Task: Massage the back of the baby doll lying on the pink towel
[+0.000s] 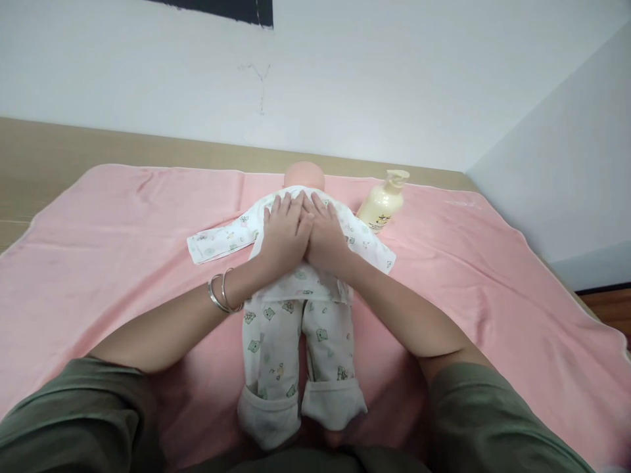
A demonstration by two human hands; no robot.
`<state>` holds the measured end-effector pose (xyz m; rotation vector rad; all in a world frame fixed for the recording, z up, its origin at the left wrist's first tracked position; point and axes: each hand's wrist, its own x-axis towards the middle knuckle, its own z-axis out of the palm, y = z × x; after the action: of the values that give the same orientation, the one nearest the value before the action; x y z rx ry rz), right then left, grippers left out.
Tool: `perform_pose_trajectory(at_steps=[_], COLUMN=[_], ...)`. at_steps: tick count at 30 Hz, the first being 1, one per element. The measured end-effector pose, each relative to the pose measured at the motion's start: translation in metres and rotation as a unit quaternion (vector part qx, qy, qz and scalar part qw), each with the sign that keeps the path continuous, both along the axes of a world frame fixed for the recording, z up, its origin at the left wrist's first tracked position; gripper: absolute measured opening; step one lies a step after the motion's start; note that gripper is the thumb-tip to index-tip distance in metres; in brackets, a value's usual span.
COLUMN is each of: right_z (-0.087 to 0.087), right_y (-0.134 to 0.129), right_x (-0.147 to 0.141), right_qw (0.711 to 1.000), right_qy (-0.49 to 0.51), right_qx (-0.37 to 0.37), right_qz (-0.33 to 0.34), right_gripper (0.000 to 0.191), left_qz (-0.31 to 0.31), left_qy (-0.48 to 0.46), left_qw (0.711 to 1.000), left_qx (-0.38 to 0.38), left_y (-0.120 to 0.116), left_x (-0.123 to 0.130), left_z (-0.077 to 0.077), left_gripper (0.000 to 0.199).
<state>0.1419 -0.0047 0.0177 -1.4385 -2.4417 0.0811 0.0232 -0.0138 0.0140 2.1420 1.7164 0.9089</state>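
Note:
A baby doll [304, 175] in a white patterned top [298, 284] and matching trousers [279, 338] lies on a pink blanket [434, 276], its head away from me. Both my palms rest flat on the upper part of the top. My left hand [284, 231] has its fingers stretched out and pointing to the doll's head. Beside it, touching at the thumbs, lies my right hand [325, 235], fingers also extended. Neither hand grips anything. The doll's sleeves spread out to both sides, and its face does not show.
A cream pump bottle [382, 202] stands on the blanket beside the doll's right-hand sleeve. Beyond the blanket runs the edge of a wooden surface [98, 141], with a white wall [369, 85] behind it.

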Motion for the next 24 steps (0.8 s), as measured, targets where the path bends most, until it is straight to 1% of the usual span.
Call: perform_pose_trajectory(at_steps=[2, 3, 5, 7, 10, 12, 13, 14, 16, 18, 20, 22, 24], right_z=[0.001, 0.002, 0.003, 0.002, -0.001, -0.001, -0.001, 0.0, 0.002, 0.003, 0.004, 0.005, 0.005], right_y=[0.018, 0.023, 0.019, 0.002, -0.03, -0.04, -0.038, -0.032, -0.012, 0.012, 0.03, 0.034, 0.022], right_x=[0.007, 0.009, 0.008, 0.003, -0.009, -0.013, -0.013, -0.012, -0.005, 0.004, 0.012, 0.013, 0.008], right_qw=[0.999, 0.997, 0.995, 0.996, 0.997, 0.998, 0.998, 0.999, 0.999, 0.997, 0.992, 0.988, 0.985], right_qy=[0.014, 0.019, 0.01, -0.014, -0.026, -0.009, 0.002, 0.015, 0.039, 0.063, 0.089, 0.116, 0.134], right_qx=[-0.019, -0.024, -0.018, 0.01, 0.06, 0.065, 0.056, 0.04, 0.002, -0.03, -0.05, -0.048, -0.035], right_qz=[-0.049, -0.073, -0.097, -0.085, -0.043, -0.021, -0.012, -0.006, -0.012, -0.037, -0.07, -0.093, -0.099], right_gripper=[0.059, 0.057, 0.057, 0.061, 0.061, 0.058, 0.056, 0.055, 0.054, 0.056, 0.058, 0.057, 0.055], left_qz=[-0.017, -0.023, -0.02, -0.005, 0.015, 0.034, 0.042, 0.05, 0.05, 0.034, 0.009, -0.003, -0.006], left_qy=[0.028, 0.031, 0.007, -0.051, -0.15, -0.185, -0.188, -0.179, -0.128, -0.055, 0.005, 0.034, 0.044], left_qw=[0.999, 0.999, 1.0, 0.999, 0.988, 0.982, 0.981, 0.982, 0.99, 0.997, 0.999, 0.998, 0.998], left_qx=[0.003, 0.005, 0.001, -0.008, -0.022, -0.031, -0.03, -0.022, 0.004, 0.03, 0.048, 0.056, 0.051], left_y=[-0.016, -0.021, -0.019, -0.006, 0.023, 0.037, 0.04, 0.04, 0.032, 0.017, 0.002, -0.007, -0.006], left_x=[0.008, 0.011, 0.011, 0.006, -0.009, -0.017, -0.02, -0.02, -0.017, -0.009, 0.0, 0.005, 0.006], left_z=[0.004, 0.005, 0.004, 0.001, -0.005, -0.009, -0.01, -0.012, -0.012, -0.012, -0.01, -0.009, -0.009], left_gripper=[0.063, 0.064, 0.063, 0.058, 0.053, 0.053, 0.053, 0.053, 0.053, 0.054, 0.055, 0.056, 0.057])
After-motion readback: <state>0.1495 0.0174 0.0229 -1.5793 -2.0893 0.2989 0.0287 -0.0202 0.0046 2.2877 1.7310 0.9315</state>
